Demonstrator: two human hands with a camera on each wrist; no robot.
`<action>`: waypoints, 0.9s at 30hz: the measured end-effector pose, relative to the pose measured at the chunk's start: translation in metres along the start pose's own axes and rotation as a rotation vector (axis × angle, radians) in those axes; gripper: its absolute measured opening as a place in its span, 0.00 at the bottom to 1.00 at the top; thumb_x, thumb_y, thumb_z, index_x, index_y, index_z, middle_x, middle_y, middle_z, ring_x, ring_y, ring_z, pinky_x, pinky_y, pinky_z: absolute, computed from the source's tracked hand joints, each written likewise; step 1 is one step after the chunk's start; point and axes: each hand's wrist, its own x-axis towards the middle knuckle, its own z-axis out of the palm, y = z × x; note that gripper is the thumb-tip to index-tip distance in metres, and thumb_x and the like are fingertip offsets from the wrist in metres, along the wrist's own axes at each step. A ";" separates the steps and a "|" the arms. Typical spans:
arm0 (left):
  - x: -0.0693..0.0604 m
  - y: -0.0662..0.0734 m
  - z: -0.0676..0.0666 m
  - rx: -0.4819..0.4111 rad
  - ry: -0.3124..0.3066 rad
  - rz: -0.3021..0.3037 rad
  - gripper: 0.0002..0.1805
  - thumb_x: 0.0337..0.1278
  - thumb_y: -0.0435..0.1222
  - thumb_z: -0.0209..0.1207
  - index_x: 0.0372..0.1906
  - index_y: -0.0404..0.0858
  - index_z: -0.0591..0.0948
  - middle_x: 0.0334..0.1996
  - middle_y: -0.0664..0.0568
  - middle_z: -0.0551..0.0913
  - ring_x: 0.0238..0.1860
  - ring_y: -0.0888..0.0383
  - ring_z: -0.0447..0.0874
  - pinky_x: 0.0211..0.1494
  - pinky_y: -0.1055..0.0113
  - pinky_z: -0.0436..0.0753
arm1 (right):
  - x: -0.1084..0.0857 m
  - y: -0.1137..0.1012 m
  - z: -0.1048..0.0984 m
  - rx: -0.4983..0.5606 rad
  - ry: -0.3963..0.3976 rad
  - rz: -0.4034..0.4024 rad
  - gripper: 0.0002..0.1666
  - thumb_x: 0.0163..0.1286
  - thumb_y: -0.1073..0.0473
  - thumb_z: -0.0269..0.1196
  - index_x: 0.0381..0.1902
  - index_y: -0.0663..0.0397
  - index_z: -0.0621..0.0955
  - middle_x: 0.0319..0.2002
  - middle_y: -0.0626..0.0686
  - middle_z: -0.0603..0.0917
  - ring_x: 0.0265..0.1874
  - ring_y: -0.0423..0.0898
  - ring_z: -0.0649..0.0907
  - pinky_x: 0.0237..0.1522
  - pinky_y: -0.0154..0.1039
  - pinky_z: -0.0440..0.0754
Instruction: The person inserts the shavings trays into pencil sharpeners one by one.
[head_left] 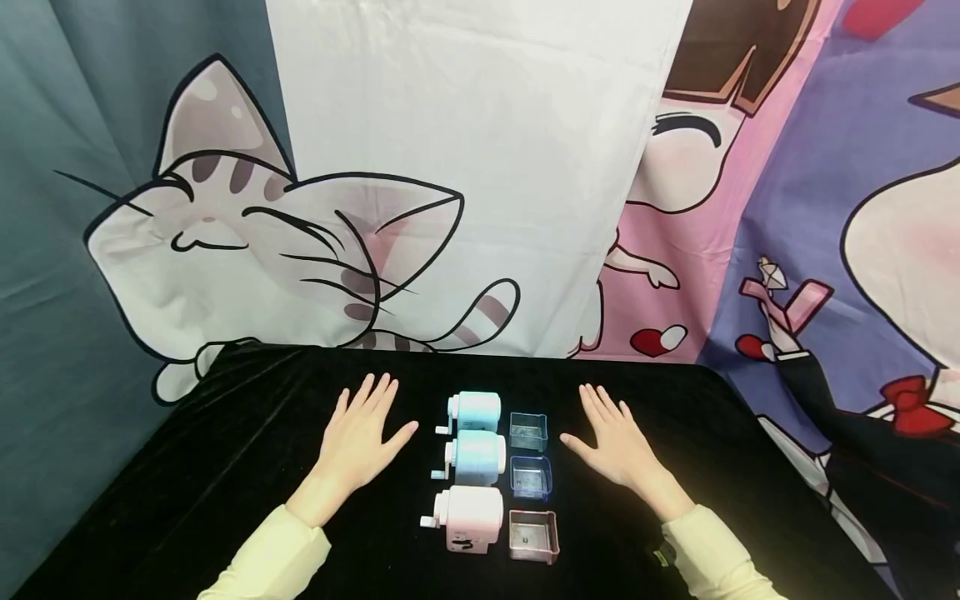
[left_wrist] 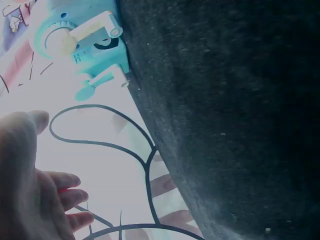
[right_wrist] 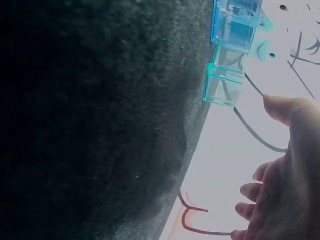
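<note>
Three hand-crank pencil sharpeners stand in a column between my hands: a turquoise one (head_left: 480, 410) at the back, a light blue one (head_left: 476, 457) in the middle and a pink one (head_left: 477, 517) in front. Their cranks point left. To their right sit three see-through shavings drawers: a teal one (head_left: 528, 432), a blue one (head_left: 531, 477) and a pink one (head_left: 533, 536). My left hand (head_left: 357, 442) lies palm down left of the sharpeners, fingers straight. Right of the drawers my right hand (head_left: 617, 442) lies likewise, thumb spread. Neither hand touches a sharpener or drawer.
A black cloth (head_left: 247, 467) covers the table. Behind its far edge hangs a curtain (head_left: 480, 108) printed with a cartoon cat and figures. Pale sleeves (head_left: 276, 552) reach to both wrists.
</note>
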 end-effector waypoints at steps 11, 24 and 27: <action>0.015 0.006 -0.007 -0.116 0.084 0.036 0.38 0.58 0.57 0.58 0.64 0.34 0.71 0.65 0.40 0.71 0.69 0.44 0.65 0.74 0.50 0.58 | 0.009 -0.006 -0.008 0.068 0.039 -0.002 0.49 0.62 0.38 0.62 0.72 0.61 0.61 0.72 0.62 0.62 0.71 0.60 0.63 0.68 0.58 0.63; 0.030 0.012 -0.006 -0.182 0.158 0.127 0.31 0.54 0.52 0.63 0.57 0.35 0.76 0.54 0.44 0.80 0.61 0.46 0.74 0.68 0.52 0.69 | 0.020 -0.016 -0.010 0.073 0.157 -0.086 0.41 0.57 0.47 0.70 0.63 0.62 0.72 0.65 0.62 0.73 0.63 0.59 0.74 0.61 0.56 0.73; 0.033 0.015 -0.004 -0.200 0.165 0.153 0.30 0.54 0.51 0.64 0.57 0.36 0.77 0.53 0.46 0.81 0.59 0.48 0.75 0.61 0.52 0.76 | 0.022 -0.019 -0.010 0.092 0.154 -0.107 0.39 0.56 0.48 0.71 0.61 0.61 0.73 0.63 0.62 0.75 0.61 0.58 0.76 0.60 0.55 0.74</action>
